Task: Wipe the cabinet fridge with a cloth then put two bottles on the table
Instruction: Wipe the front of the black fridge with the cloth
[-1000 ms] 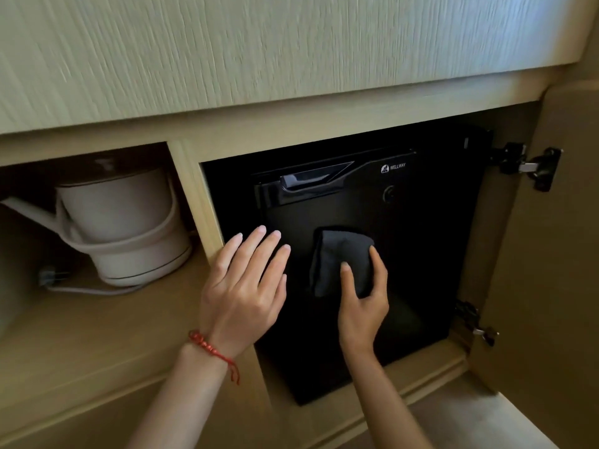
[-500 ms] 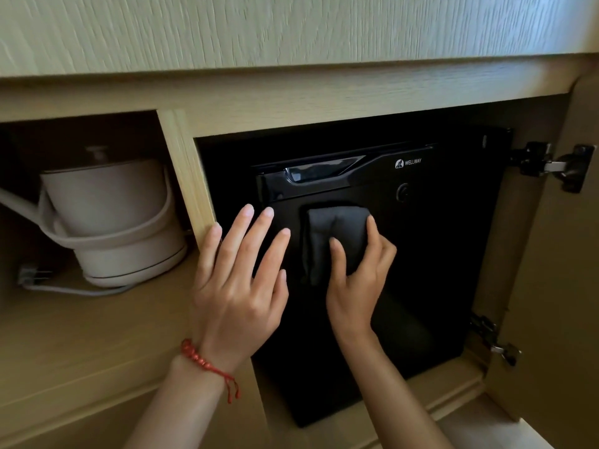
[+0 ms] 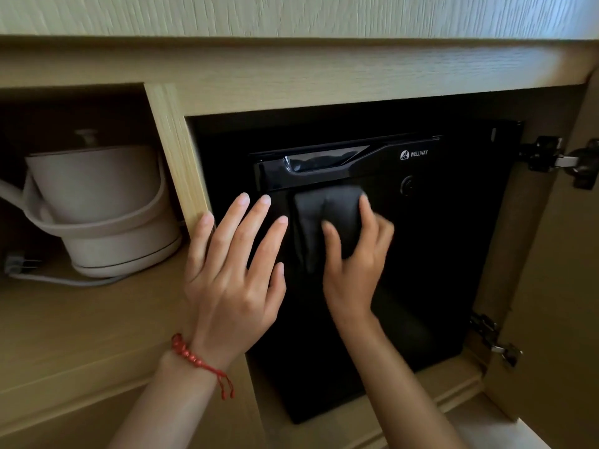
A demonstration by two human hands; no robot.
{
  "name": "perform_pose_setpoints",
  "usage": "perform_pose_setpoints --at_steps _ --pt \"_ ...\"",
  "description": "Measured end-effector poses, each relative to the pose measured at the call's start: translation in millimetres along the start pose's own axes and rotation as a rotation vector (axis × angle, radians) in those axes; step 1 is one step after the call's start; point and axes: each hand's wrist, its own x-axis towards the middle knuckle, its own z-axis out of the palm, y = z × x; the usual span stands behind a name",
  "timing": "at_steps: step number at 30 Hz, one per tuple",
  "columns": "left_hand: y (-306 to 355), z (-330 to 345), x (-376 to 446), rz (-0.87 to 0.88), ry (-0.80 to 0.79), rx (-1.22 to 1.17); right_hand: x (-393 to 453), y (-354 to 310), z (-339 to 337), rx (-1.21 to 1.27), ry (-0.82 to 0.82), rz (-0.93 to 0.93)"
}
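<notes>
1. Nearest me, my left hand [image 3: 231, 270] lies flat with fingers spread, empty, across the wood divider [image 3: 176, 157] and the fridge door's left edge.
2. Just at its 3 o'clock, my right hand [image 3: 353, 254] is clamped on the dark cloth [image 3: 324, 218], pressing it to the fridge door [image 3: 437, 270].
3. The cloth's top edge touches the handle strip [image 3: 324, 163] at 12 o'clock; most of the bare door runs toward 6 and 3 o'clock, so I judge the right hand the one to sweep.
4. Bottles: none in sight, door closed.
</notes>
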Motion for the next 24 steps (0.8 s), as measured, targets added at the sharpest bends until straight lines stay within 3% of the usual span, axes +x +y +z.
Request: perform_pose_setpoints --at_steps 3,10,16,21,24 --pt "0.1 0.1 1.0 -0.005 0.008 -0.012 16.2 -10.0 7.6 -0.033 -0.014 -0.049" --pt "-0.8 -1.6 -0.4 -0.008 -0.004 -0.035 -39.9 -1.1 4.9 -0.085 -0.095 -0.087" --pt "-0.9 0.5 -0.7 -0.011 0.009 -0.043 -15.8 14.3 -7.5 -0.166 -0.200 -0.305" --pt "-0.2 1.2 -0.6 -0.006 0.014 -0.032 26.8 51.9 -30.2 -0.079 0.027 0.111" --pt "0.5 1.8 0.3 -0.008 0.009 -0.013 34.1 54.7 -33.6 -0.069 0.081 0.232"
